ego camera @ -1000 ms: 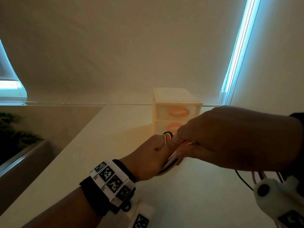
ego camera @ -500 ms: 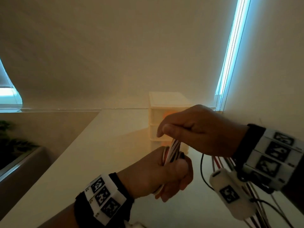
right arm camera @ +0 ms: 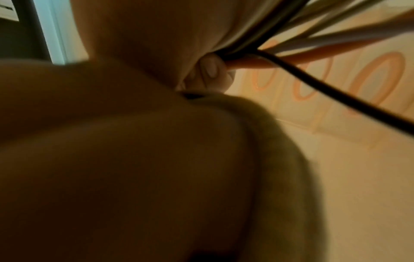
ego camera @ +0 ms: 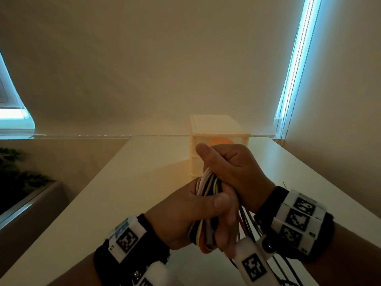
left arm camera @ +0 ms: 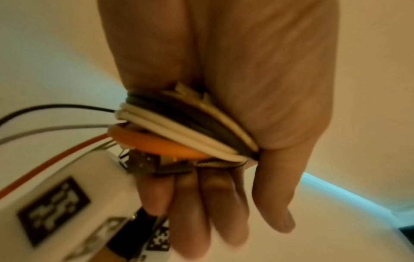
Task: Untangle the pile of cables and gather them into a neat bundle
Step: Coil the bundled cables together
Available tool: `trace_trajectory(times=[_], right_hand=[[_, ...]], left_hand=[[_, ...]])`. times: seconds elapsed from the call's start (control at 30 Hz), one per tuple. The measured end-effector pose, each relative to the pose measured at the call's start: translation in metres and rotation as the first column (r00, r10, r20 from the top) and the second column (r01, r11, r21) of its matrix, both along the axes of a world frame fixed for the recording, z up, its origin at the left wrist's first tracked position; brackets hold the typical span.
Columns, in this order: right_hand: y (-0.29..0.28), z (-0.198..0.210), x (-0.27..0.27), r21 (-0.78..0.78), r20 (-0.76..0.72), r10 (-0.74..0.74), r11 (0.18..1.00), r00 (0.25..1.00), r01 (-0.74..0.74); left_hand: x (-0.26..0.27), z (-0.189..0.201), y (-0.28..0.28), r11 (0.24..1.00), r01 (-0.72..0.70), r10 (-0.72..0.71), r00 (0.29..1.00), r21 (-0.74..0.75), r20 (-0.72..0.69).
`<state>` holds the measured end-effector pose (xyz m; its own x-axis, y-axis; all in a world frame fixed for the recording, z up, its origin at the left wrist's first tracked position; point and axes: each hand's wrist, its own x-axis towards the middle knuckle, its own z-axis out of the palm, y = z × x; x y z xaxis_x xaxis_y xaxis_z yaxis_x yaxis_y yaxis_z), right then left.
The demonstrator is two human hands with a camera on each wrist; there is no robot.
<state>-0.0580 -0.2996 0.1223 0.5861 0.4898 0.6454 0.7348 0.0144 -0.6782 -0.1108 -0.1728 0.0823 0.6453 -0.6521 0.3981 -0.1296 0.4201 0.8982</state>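
Observation:
A bundle of cables, white, black and orange, is looped round my left hand, whose thumb and fingers curl over the coil. The left wrist view shows the same coil across the palm, with loose black, grey and orange ends trailing off to the left. My right hand sits just above and behind the left, fist curled round the upper strands. In the right wrist view those strands fan out from the curled fingers; the rest of that picture is dark hand.
Both hands hover over a white tabletop. A cream drawer box with orange oval handles stands at the far edge behind the hands. A wall with a window blind cord runs along the right; plant leaves lie beyond the left edge.
My right hand has swung down and round the left, from in front of it to just above it, carrying the strands along. Both hands have come closer to me.

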Motion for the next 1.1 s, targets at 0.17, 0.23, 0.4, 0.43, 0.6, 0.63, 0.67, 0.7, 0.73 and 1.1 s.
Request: trace_trajectory(times=[0.17,0.23,0.4,0.43,0.6,0.63,0.67,0.7,0.73,1.1], right_hand=[[0.009,-0.003,0.008,0.056,-0.228,0.055,0.998,0.972,-0.043],[0.010,-0.007,0.012,0.054,-0.329,0.108,0.994,0.938,-0.095],[-0.001,-0.028,0.005,-0.057,-0.556,0.087,0.988,0.827,-0.142],[-0.005,-0.033,0.001,-0.099,-0.596,0.038,0.988,0.802,-0.121],[-0.010,-0.044,-0.011,0.056,-0.813,0.125,0.989,0.569,-0.136],[-0.008,-0.045,-0.014,0.078,-0.839,0.139,0.987,0.526,-0.138],[-0.007,-0.047,-0.017,0.078,-0.858,0.135,0.988,0.495,-0.135],[-0.004,-0.050,-0.021,0.053,-0.868,0.109,0.990,0.485,-0.129],[-0.001,-0.053,-0.025,-0.001,-0.863,0.059,0.993,0.501,-0.118],[0.012,-0.067,-0.046,-0.557,-0.442,-0.334,0.830,0.832,0.037]], left_hand=[[0.000,-0.001,0.000,0.992,-0.012,-0.007,0.989,-0.128,-0.148],[0.003,-0.002,0.003,0.990,-0.032,0.006,0.982,-0.138,-0.187],[0.014,0.002,0.012,0.966,-0.066,-0.002,0.965,-0.250,-0.264],[0.015,0.003,0.012,0.958,-0.076,-0.008,0.958,-0.277,-0.288],[0.020,0.010,0.011,0.898,-0.122,-0.040,0.934,-0.422,-0.355],[0.023,0.014,0.015,0.874,-0.146,-0.039,0.929,-0.463,-0.367],[0.025,0.017,0.019,0.850,-0.178,-0.030,0.924,-0.496,-0.382],[0.027,0.020,0.023,0.828,-0.212,-0.017,0.916,-0.519,-0.400],[0.029,0.021,0.027,0.811,-0.247,0.001,0.908,-0.531,-0.420],[0.029,0.022,0.022,0.543,-0.813,0.759,0.582,-0.211,-0.291]])
